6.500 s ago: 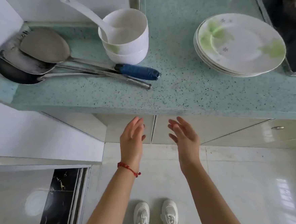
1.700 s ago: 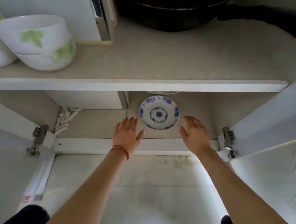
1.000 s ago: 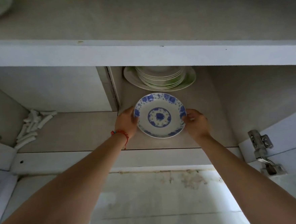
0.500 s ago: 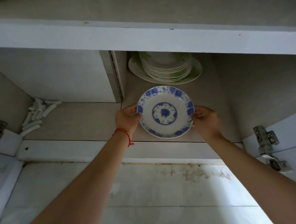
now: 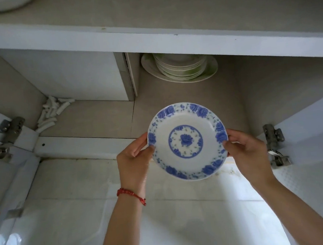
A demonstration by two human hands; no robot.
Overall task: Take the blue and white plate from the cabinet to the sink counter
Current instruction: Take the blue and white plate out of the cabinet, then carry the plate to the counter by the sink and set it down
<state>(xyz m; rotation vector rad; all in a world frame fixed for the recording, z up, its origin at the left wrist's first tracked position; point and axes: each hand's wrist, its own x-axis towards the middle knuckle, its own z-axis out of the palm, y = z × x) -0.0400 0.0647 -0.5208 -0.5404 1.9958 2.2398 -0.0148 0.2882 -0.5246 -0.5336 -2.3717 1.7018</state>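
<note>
The left hand (image 5: 135,158) and the right hand (image 5: 243,149) each close on an opposite rim of the blue and white plate (image 5: 187,141), holding it level above the front edge of the cabinet shelf (image 5: 91,119), probably so it does not slip.

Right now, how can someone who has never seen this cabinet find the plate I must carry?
Look at the open low cabinet. At its front edge both hands hold a round plate by its rim. Unlike the green and white stack at the back, it carries blue flowers.
</note>
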